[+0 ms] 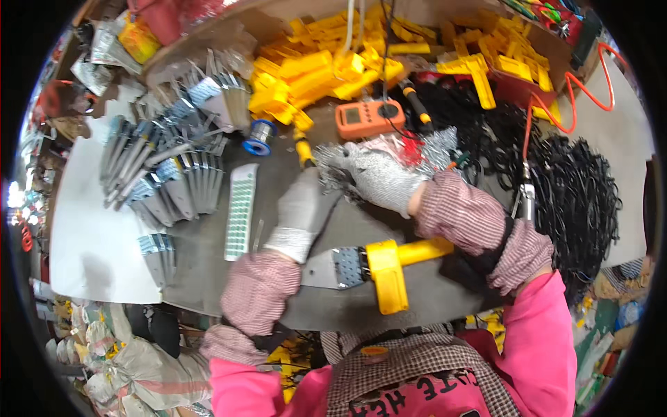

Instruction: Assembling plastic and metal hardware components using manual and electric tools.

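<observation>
Below the left hand (302, 203) and right hand (383, 175), whose grips I can't tell, a brushing checked sleeve (260, 290) might knock the grey-bladed yellow tool (386, 267) askew.

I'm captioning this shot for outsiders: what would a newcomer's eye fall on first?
Probably the bright yellow plastic parts heaped along the far side of the dark table, with an orange meter in front of them. Then, perhaps, the gloved left hand and right hand at the centre, and the yellow piece with a grey blade lying nearer the person.
</observation>
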